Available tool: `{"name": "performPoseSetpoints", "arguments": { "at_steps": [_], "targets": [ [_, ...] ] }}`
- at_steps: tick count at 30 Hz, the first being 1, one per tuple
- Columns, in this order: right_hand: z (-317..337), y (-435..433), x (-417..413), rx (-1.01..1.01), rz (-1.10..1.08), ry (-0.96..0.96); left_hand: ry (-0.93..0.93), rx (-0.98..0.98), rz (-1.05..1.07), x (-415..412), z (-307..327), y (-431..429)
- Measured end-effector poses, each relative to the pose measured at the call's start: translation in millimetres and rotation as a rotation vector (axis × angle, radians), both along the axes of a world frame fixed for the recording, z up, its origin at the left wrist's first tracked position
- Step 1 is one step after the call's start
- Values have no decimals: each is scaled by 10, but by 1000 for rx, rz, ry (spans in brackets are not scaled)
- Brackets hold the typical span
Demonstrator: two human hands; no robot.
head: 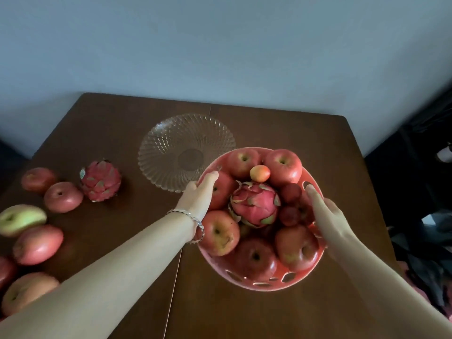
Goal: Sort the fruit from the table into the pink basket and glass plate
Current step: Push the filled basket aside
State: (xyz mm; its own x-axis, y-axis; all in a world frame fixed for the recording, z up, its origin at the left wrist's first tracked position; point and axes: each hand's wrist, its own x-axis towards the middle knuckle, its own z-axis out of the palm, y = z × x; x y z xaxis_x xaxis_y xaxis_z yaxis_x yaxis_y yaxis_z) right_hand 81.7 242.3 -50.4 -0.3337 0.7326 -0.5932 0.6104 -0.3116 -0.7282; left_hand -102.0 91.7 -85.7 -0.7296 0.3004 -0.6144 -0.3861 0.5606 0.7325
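Both hands are closing on the pink basket (259,281) w/ fruit piled high in it. Left hand (199,194) is lying against the basket's left rim, fingers curling over the edge & touching an apple (221,190) just inside; can't tell if it's really gripping yet. Right hand (329,217) is reaching onto the right rim, fingers stretched out fairly straight, not wrapped round anything, resting near the small dark red fruit (291,192). Neither hand is holding a fruit.

Between the hands: a dragon fruit (255,204) is sitting on top of the pile, a little orange fruit (260,173) beyond it. Glass plate (171,143) is lying just past the left fingertips, nothing on it. Well out to the left of the left arm, more apples (63,196), a second dragon fruit (100,181) & mangoes (36,244) are waiting on the table (269,128).

My read: basket is getting steadied or shifted, prob. to make room. To do it well: grip both sides low on the rim, thumbs outside, keep it level, since the top fruit is sitting loose & would roll off w/ any tilt. Slide rather than lift; it's looking heavy. Mind the plate edge right next to the left hand, glass could chip if bumped.
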Motion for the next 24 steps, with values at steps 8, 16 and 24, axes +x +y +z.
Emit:
{"name": "performPoseSetpoints", "arguments": {
  "at_steps": [8, 16, 24],
  "targets": [
    [-127, 1059, -553, 70, -26, -22, -27, 41, 22, -301, 184, 983],
    [-297, 1391, -664, 18, -75, -34, -42, 40, 0, -404, 118, 1339],
    [-111, 1141, -621, 342, 51, -190, 282, -64, -90, -409, 128, 740]
  ]
}}
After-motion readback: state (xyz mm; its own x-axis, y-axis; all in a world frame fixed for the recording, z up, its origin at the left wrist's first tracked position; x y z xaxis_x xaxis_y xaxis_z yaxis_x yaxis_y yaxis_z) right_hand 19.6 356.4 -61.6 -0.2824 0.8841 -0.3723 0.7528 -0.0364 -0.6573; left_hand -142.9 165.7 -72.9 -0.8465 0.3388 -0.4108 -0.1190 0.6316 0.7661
